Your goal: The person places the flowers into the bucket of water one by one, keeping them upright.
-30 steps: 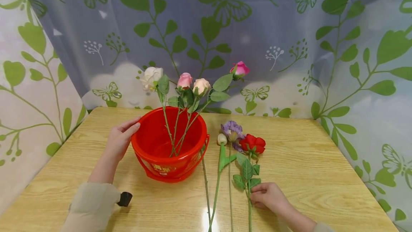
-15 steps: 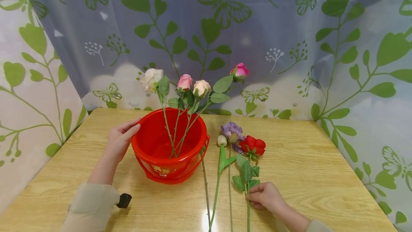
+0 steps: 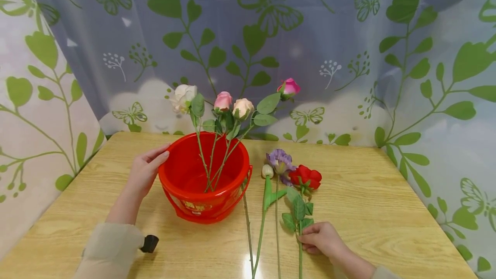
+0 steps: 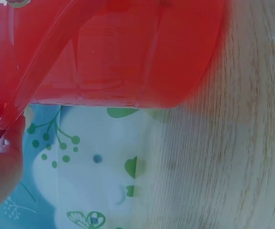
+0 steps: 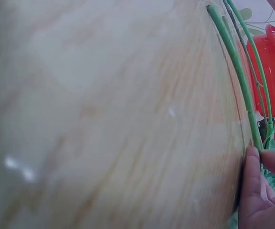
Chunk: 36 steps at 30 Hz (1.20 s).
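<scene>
Shifted slightly rightward, the red flower (image 3: 305, 176) looks full-petalled and green-leaved

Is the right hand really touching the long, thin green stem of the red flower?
Touching. The right wrist view shows the right hand pinching the long, thin green stem between its fingertips.
</scene>
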Each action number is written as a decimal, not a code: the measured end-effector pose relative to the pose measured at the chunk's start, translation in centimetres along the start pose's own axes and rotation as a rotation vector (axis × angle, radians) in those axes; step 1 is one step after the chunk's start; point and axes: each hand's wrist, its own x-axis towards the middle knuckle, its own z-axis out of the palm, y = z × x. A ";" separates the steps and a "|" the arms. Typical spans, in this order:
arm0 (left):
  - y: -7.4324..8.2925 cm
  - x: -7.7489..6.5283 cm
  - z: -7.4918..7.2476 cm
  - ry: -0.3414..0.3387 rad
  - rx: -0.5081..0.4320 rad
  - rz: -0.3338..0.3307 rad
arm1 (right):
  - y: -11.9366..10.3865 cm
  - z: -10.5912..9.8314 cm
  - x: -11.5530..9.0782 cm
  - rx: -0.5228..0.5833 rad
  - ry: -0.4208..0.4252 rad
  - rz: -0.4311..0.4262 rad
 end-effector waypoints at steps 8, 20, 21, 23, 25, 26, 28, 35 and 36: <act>0.0 -0.1 0.1 -0.003 -0.007 0.001 | 0.0 -0.1 -0.4 0.029 0.011 0.007; -0.2 -0.2 -0.1 -0.010 -0.008 0.012 | -0.7 -0.6 -1.1 0.103 0.023 -0.025; -0.2 -0.2 -0.1 -0.010 -0.007 0.012 | -0.8 -0.7 -1.1 0.105 0.021 -0.030; -0.2 -0.2 -0.1 -0.010 -0.003 0.010 | -0.9 -0.9 -1.2 0.107 0.020 -0.034; -0.1 -0.2 -0.1 -0.009 0.000 0.007 | -1.1 -1.1 -1.3 0.113 0.022 -0.034; -0.1 -0.2 0.0 -0.008 0.003 0.004 | -1.2 -1.1 -1.3 0.120 0.025 -0.033; 0.0 -0.2 0.0 -0.004 0.007 -0.002 | -1.4 -1.3 -1.3 0.119 0.031 -0.032; 0.0 -0.1 0.0 -0.001 0.005 -0.005 | -1.9 -1.4 -1.3 0.141 0.061 -0.073; 0.0 0.0 0.0 -0.002 0.001 -0.003 | -2.1 -1.5 -1.4 0.144 0.063 -0.082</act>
